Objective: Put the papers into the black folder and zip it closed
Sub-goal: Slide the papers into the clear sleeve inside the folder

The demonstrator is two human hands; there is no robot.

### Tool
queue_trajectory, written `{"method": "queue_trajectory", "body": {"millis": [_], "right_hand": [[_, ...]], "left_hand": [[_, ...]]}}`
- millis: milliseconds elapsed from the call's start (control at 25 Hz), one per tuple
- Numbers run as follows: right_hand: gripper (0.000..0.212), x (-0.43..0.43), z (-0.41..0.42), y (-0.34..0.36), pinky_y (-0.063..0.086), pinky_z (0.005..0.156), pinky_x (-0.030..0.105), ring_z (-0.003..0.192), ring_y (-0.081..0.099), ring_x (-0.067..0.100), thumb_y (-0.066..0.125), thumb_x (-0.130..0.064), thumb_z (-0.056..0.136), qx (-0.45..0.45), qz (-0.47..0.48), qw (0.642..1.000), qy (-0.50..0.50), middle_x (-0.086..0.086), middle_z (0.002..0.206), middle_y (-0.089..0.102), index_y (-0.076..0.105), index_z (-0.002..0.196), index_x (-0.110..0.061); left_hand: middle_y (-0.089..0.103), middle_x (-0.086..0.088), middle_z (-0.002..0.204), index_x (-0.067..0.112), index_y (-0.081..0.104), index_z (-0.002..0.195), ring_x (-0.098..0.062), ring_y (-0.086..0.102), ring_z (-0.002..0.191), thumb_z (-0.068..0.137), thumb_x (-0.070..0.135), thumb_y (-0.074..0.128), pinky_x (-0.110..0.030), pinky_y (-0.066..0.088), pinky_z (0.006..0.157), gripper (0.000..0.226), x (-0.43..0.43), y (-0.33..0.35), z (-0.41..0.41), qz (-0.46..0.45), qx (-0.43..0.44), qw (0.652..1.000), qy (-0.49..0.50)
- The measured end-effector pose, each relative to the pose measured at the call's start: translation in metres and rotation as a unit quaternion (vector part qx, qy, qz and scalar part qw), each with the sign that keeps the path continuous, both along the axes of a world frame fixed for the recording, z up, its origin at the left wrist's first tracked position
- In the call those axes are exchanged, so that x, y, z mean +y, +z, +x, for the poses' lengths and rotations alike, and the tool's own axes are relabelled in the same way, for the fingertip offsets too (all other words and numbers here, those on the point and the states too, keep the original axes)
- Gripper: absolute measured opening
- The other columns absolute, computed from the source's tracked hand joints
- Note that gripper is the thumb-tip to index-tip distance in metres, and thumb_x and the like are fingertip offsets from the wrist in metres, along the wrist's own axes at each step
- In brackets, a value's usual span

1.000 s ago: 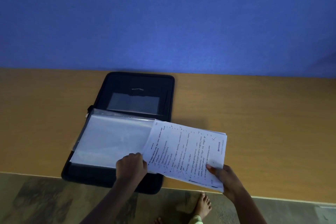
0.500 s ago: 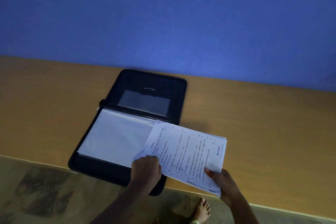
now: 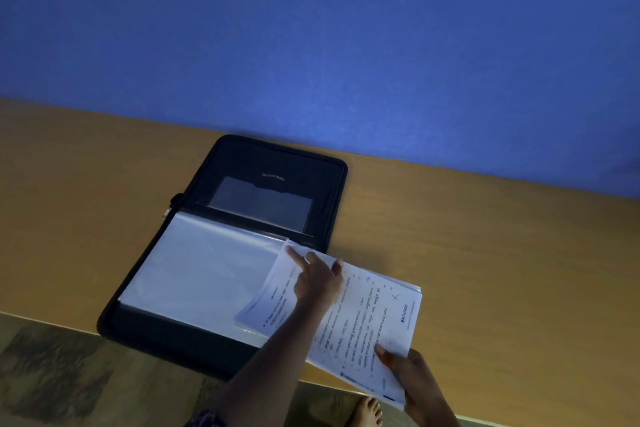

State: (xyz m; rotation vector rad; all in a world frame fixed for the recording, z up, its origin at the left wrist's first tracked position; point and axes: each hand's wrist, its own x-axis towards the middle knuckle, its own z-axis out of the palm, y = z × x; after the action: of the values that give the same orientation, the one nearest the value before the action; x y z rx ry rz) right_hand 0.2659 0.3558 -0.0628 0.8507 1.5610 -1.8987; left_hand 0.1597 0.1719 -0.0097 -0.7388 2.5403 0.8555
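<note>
Both hands work the papers [image 3: 367, 315] into the open black folder [image 3: 270, 191]: right hand [image 3: 412, 371] pinches their corner, left hand [image 3: 317, 279] rests spread on top. Next, slide them fully in.

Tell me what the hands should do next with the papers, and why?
Probably slide the papers left onto the open folder. The stack still hangs half off its right side; the right hand grips a corner, the left hand rests on top.
</note>
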Motion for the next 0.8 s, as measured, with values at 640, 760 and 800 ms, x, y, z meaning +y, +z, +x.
{"method": "queue_trajectory", "body": {"millis": [640, 760, 800], "right_hand": [[0.020, 0.006, -0.015, 0.006, 0.061, 0.056, 0.037, 0.076, 0.076, 0.028, 0.069, -0.005, 0.085, 0.004, 0.012, 0.999, 0.029, 0.009, 0.086, 0.079, 0.065, 0.104, -0.004], [0.023, 0.003, -0.013, 0.009, 0.061, 0.072, 0.049, 0.091, 0.073, 0.037, 0.069, -0.004, 0.086, 0.000, 0.009, 1.000, 0.025, 0.017, 0.102, 0.076, 0.065, 0.109, -0.002], [0.024, 0.002, -0.012, 0.010, 0.060, 0.077, 0.053, 0.094, 0.071, 0.039, 0.069, -0.003, 0.086, -0.002, 0.008, 1.000, 0.021, 0.019, 0.105, 0.074, 0.064, 0.110, -0.001]], "left_hand": [[0.061, 0.003, 0.125, 0.025, 0.049, 0.118, -0.009, 0.065, 0.095, 0.089, 0.035, 0.060, -0.022, 0.054, 0.077, 0.033, -0.028, 0.003, 0.068, -0.139, 0.188, 0.946, -0.223], [0.061, -0.006, 0.115, 0.020, 0.059, 0.111, -0.021, 0.061, 0.101, 0.070, 0.039, 0.078, -0.032, 0.055, 0.079, 0.049, -0.064, 0.005, 0.111, -0.194, 0.183, 0.954, -0.140], [0.060, -0.004, 0.113, 0.021, 0.056, 0.112, -0.021, 0.060, 0.101, 0.072, 0.044, 0.075, -0.031, 0.054, 0.079, 0.050, -0.075, 0.005, 0.122, -0.204, 0.142, 0.962, -0.114]]}}
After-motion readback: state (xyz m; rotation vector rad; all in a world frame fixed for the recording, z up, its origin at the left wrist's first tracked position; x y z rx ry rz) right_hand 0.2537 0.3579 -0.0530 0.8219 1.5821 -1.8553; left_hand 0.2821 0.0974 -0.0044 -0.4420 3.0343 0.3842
